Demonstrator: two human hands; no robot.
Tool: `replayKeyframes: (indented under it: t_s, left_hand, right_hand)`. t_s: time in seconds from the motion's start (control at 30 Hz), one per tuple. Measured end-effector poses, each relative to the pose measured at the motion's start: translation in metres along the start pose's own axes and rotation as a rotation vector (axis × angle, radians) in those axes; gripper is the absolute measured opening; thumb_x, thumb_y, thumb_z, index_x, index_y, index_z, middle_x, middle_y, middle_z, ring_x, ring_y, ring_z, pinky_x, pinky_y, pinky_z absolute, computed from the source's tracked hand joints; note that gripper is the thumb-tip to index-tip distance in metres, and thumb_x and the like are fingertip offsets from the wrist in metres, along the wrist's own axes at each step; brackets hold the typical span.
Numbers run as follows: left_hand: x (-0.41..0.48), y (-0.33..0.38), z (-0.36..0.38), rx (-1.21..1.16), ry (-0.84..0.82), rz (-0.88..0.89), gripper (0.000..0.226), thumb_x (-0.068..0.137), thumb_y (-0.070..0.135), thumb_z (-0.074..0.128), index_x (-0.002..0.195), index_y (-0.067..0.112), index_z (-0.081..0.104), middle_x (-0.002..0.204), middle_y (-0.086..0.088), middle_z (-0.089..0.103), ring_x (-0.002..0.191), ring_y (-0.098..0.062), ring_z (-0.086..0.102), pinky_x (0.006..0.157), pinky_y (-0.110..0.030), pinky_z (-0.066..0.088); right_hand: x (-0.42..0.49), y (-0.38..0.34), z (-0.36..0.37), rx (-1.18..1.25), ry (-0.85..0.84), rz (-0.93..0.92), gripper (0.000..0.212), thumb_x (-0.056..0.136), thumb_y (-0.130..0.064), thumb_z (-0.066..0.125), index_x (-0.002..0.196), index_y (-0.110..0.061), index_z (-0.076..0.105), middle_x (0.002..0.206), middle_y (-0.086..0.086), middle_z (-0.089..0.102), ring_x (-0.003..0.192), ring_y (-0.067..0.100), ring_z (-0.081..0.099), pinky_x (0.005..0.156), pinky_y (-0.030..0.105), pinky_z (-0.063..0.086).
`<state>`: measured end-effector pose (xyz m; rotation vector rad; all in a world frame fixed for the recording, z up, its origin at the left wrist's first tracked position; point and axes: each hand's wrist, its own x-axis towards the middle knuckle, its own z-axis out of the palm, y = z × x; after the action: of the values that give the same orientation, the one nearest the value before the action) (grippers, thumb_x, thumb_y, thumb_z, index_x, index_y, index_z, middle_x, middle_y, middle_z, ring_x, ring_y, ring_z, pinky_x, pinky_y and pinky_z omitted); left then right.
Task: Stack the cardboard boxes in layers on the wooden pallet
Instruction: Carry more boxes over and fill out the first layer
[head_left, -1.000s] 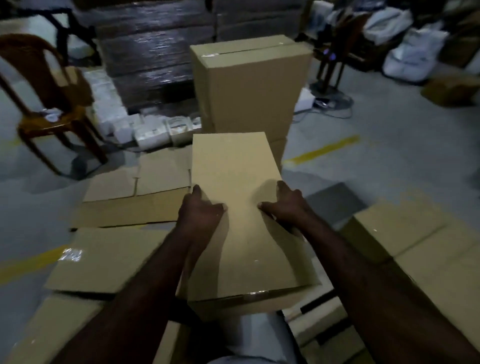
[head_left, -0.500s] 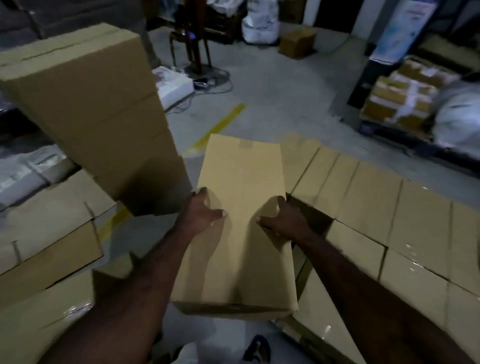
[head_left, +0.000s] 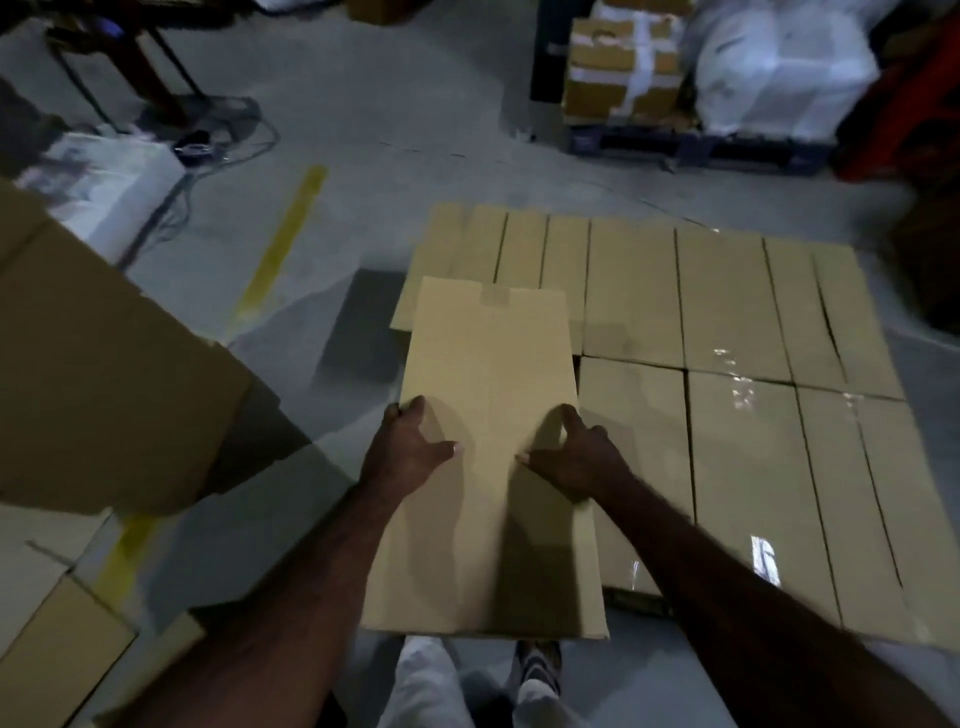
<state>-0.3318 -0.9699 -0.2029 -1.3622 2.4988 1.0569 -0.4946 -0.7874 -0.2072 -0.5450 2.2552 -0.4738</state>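
Near the box layer (head_left: 727, 322), taped box (head_left: 488, 374) between left hand (head_left: 410, 457) and right hand (head_left: 582, 462)

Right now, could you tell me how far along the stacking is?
Done: one flat layer of boxes lies ahead. In hand: the left hand and right hand grip another box by its sides over that layer's near left corner. Left: setting it down, plus the box stack at left.

Bare hands (head_left: 410, 457) and forearms (head_left: 311, 587), pale loose trousers (head_left: 428, 683), dark patterned shoe (head_left: 540, 665)
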Motion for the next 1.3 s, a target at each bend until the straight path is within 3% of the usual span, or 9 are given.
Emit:
replayKeyframes:
  t_s: [0.17, 0.3, 0.53, 0.8, 1.3]
  left_hand:
    - [0.050, -0.021, 0.029, 0.047, -0.134, 0.075, 0.102, 0.076, 0.052, 0.079, 0.156, 0.015, 0.028, 0.155, -0.016, 0.027, 0.136, -0.033, 0.041, 0.109, -0.038, 0.041]
    - [0.085, -0.048, 0.066, 0.093, -0.197, 0.085, 0.105, 0.075, 0.055, 0.079, 0.155, 0.012, 0.027, 0.155, -0.016, 0.026, 0.139, -0.032, 0.039, 0.111, -0.038, 0.038]
    - [0.131, -0.086, 0.137, 0.113, -0.202, 0.058, 0.105, 0.074, 0.056, 0.079, 0.155, 0.011, 0.030, 0.155, -0.018, 0.028, 0.141, -0.031, 0.036, 0.111, -0.034, 0.035]
    - [0.155, -0.112, 0.216, 0.002, -0.195, 0.045, 0.102, 0.071, 0.045, 0.086, 0.152, 0.010, 0.035, 0.152, -0.013, 0.034, 0.133, -0.025, 0.044, 0.101, -0.023, 0.038]
    - [0.191, -0.134, 0.275, -0.055, -0.045, 0.094, 0.097, 0.069, 0.035, 0.089, 0.149, 0.008, 0.041, 0.160, -0.014, 0.028, 0.143, -0.026, 0.037, 0.109, -0.023, 0.029]
  right_hand:
    - [0.025, 0.010, 0.021, 0.086, -0.011, 0.139, 0.107, 0.069, -0.070, 0.076, 0.152, -0.040, 0.016, 0.133, 0.017, 0.042, 0.103, 0.038, 0.061, 0.073, 0.043, 0.062]
    - [0.059, 0.028, 0.053, 0.000, 0.004, 0.184, 0.106, 0.076, -0.064, 0.076, 0.155, -0.031, 0.013, 0.131, 0.018, 0.046, 0.105, 0.037, 0.061, 0.081, 0.038, 0.057]
    - [0.129, 0.076, 0.103, -0.019, -0.017, 0.229, 0.109, 0.075, -0.066, 0.075, 0.156, -0.034, 0.009, 0.137, 0.018, 0.044, 0.120, 0.038, 0.052, 0.094, 0.044, 0.052]
    - [0.182, 0.137, 0.139, -0.029, -0.010, 0.259, 0.109, 0.076, -0.062, 0.075, 0.156, -0.036, 0.005, 0.134, 0.013, 0.045, 0.125, 0.034, 0.045, 0.097, 0.046, 0.049]
    - [0.228, 0.176, 0.165, -0.023, 0.084, 0.204, 0.112, 0.075, -0.061, 0.077, 0.159, -0.033, 0.007, 0.129, 0.014, 0.047, 0.120, 0.033, 0.046, 0.095, 0.040, 0.047]
